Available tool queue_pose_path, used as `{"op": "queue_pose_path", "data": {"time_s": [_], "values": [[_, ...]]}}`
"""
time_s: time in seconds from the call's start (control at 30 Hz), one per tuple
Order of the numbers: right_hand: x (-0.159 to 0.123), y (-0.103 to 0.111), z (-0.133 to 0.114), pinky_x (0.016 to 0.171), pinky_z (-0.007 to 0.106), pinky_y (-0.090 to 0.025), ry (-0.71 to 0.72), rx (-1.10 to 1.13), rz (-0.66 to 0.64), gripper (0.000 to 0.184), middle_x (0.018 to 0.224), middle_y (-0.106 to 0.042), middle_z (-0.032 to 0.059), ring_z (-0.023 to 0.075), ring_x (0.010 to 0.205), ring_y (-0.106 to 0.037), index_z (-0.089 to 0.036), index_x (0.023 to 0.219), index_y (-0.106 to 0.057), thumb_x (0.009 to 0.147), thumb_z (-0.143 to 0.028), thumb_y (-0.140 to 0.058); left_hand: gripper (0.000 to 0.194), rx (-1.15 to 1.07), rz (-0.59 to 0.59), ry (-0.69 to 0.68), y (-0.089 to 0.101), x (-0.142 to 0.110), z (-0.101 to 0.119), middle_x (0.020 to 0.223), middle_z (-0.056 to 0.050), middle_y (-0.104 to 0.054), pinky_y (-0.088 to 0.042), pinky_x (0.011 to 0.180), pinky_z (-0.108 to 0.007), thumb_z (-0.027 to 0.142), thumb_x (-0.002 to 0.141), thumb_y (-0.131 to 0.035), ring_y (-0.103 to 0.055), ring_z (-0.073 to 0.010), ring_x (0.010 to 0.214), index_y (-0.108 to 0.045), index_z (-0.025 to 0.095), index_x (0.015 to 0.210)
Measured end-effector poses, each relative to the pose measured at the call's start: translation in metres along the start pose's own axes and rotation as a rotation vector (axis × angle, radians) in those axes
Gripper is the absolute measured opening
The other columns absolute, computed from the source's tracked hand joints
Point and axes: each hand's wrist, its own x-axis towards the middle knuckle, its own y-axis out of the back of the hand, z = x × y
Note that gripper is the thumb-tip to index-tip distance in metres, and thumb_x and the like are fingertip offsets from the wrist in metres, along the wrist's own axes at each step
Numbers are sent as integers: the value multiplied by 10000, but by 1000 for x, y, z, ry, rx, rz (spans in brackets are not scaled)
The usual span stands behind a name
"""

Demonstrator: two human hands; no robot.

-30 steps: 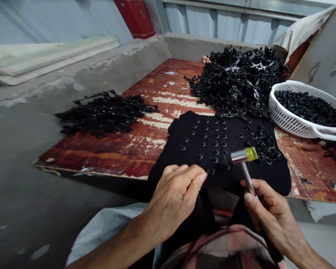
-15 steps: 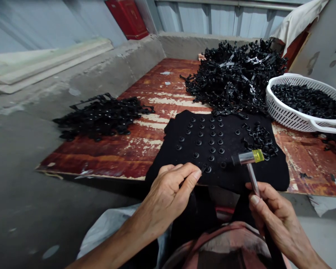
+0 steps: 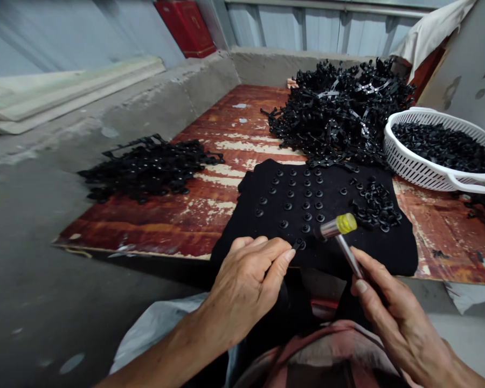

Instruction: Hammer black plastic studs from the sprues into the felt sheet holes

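My left hand (image 3: 254, 280) pinches a small black plastic strip (image 3: 298, 243) at the near edge of a folded black cloth (image 3: 262, 237). The strip's tip lies over a round black button-like piece (image 3: 303, 246), partly covering it. In my right hand (image 3: 392, 307) is a small mallet (image 3: 350, 256) with a metal handle and a yellow face, its head tilted just above the cloth, right of the strip. Several round black pieces with raised centres (image 3: 306, 205) stand in rows on the cloth. A loose heap of similar pieces (image 3: 375, 205) lies at the cloth's right side.
A large tangled pile of black linked strips (image 3: 339, 113) stands at the back. On the left lies a lower pile of strips (image 3: 145, 167). A white basket (image 3: 420, 175) of small black pieces sits at the right. The worn red-brown board (image 3: 178, 221) ends near my lap.
The mallet has swung left and slightly down, toward the strip in my left hand. My left hand has shifted slightly right, bringing the strip's tip over the round piece.
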Motion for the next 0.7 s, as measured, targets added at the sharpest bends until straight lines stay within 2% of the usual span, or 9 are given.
{"op": "queue_pose_path", "data": {"time_s": [0.07,0.17,0.23,0.33,0.43,0.53,0.7], "values": [[4,3,-7,909,351,-545,167,-62,-28,524,1336,-594,83,217,1068,-643,-310,1485,-358,975,-206,-419,341,45,28,-50,-1,-1,-1,591,12,-603,-363,644,-313,255,929,-367,-523,-149,599,-606,217,690],[9,6,-15,691,287,-589,314,-112,-91,634,1149,-663,101,197,830,-674,-316,1535,-231,953,-107,-369,335,59,34,-80,-2,-2,-1,636,6,-642,-357,630,-311,240,938,-363,-536,-147,610,-623,211,729],[13,7,-17,601,293,-576,313,-203,-142,653,976,-672,101,189,675,-643,-277,1535,-250,924,-75,-354,340,63,17,-72,-2,-2,-2,649,6,-647,-360,639,-309,238,946,-351,-551,-147,627,-627,208,749],[15,12,-23,540,310,-567,271,-314,-217,644,897,-659,96,183,578,-609,-246,1521,-300,903,-75,-354,348,90,-2,-62,-2,-2,-3,631,2,-622,-346,641,-315,253,950,-356,-553,-155,629,-624,202,734],[12,17,-31,520,278,-558,299,-284,-205,674,936,-668,89,180,600,-617,-312,1541,-200,929,-82,-359,351,88,-10,-75,-2,-1,-4,647,-4,-634,-336,645,-323,243,952,-358,-560,-162,637,-624,198,726],[9,17,-34,537,273,-559,364,-264,-89,702,957,-669,87,186,641,-628,-345,1549,-131,939,-70,-344,370,97,-14,-95,-2,-1,-3,654,-6,-645,-324,645,-333,238,960,-345,-559,-171,645,-625,198,722],[14,16,-27,581,311,-591,288,-363,-201,644,915,-671,94,195,625,-640,-258,1524,-292,910,-73,-359,369,117,13,-137,-3,-1,-4,609,-2,-612,-301,628,-337,235,962,-350,-534,-171,610,-622,189,717]]}}
